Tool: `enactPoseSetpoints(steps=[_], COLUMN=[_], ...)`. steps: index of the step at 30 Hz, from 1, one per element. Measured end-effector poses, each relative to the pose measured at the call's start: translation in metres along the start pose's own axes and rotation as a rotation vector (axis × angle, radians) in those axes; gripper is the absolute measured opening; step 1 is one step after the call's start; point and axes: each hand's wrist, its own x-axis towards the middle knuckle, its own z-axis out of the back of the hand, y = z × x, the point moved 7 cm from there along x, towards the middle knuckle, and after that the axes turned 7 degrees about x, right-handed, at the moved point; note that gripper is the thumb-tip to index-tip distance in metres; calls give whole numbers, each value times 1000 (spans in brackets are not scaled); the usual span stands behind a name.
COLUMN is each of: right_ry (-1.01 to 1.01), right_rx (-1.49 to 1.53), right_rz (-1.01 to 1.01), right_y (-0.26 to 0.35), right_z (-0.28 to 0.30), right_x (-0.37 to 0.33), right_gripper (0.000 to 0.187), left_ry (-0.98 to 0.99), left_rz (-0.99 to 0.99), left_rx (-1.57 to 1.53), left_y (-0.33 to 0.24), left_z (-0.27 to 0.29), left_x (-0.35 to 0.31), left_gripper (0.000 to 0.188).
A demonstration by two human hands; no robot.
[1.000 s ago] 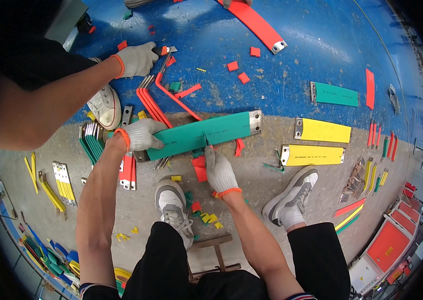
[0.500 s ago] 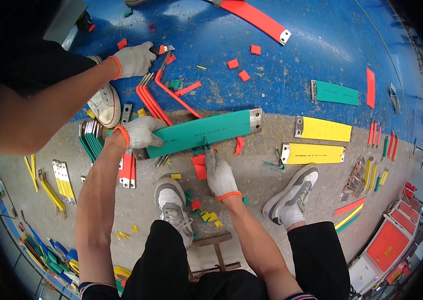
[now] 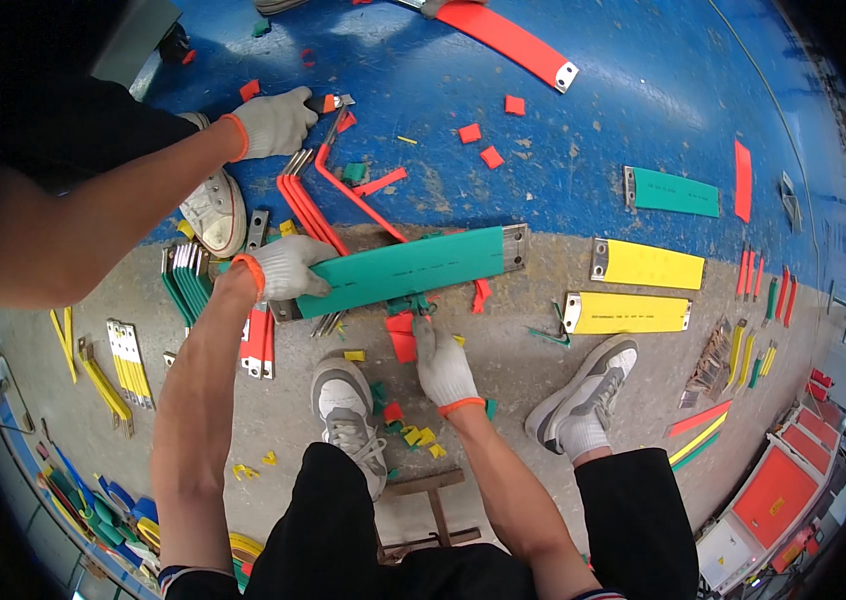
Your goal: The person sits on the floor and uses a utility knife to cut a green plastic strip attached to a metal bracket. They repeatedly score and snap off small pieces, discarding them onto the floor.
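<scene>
A long flat metal bar in a green sleeve (image 3: 413, 268) lies slanted before me, its bare drilled metal ends showing. My left hand (image 3: 293, 268), in a white glove with an orange cuff, is closed over its left end. My right hand (image 3: 445, 365), gloved the same way, is just below the bar's near edge with its fingers drawn together. Whatever is in those fingers is too small and hidden to name. By its fingertips are green sleeve scraps (image 3: 411, 303) and a red scrap (image 3: 402, 338).
At the left, a co-worker's gloved hand (image 3: 281, 122) holds a cutter by bent red bars (image 3: 311, 208). Yellow-sleeved bars (image 3: 633, 313) and another green bar (image 3: 675, 192) lie to the right. My shoes (image 3: 583, 392) flank a small metal stand (image 3: 435, 505).
My right hand has drawn slightly down from the bar's near edge, and the green scraps at its fingertips have shifted. The left hand keeps its hold on the bar.
</scene>
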Motion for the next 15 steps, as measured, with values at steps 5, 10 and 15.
enactPoseSetpoints(steps=[5, 10, 15], right_ry=[-54, 9, 47], right_rx=[100, 174, 89], right_rz=[18, 29, 98], right_y=[-40, 23, 59], right_z=[-4, 10, 2], right_x=[-19, -31, -33], right_gripper=[49, 46, 43], left_ry=[-72, -110, -476], left_rz=[-69, -35, -151], left_rx=[68, 58, 192], left_y=[5, -4, -12], left_z=[3, -7, -28], left_x=[0, -14, -37], left_gripper=[48, 36, 32])
